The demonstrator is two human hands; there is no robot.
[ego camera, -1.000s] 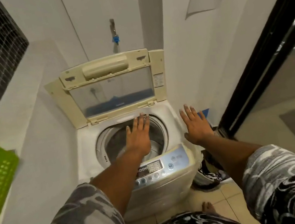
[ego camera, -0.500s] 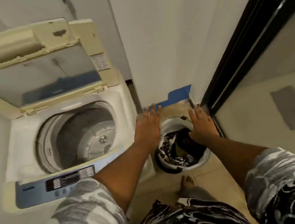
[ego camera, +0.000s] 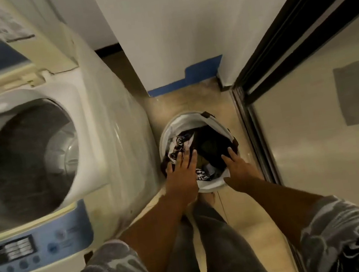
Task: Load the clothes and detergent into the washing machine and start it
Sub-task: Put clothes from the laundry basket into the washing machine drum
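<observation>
A white top-loading washing machine (ego camera: 103, 115) stands at the left with its lid (ego camera: 23, 43) raised and its drum (ego camera: 25, 159) showing no clothes. To its right on the floor sits a round white laundry basket (ego camera: 183, 121) holding dark and black-and-white patterned clothes (ego camera: 208, 145). My left hand (ego camera: 183, 170) reaches into the basket's near left side, fingers spread over the clothes. My right hand (ego camera: 238, 166) rests at the near right rim, fingers apart. No detergent is in view.
The machine's blue control panel (ego camera: 27, 251) faces me at lower left. A white wall with blue tape (ego camera: 200, 70) stands behind the basket. A black sliding door frame (ego camera: 278, 48) runs along the right. My legs (ego camera: 205, 238) stand in the narrow tiled gap.
My view swung from the machine down to the basket. Both hands left the machine's top, moved right and down, and now reach into the basket over the clothes.
</observation>
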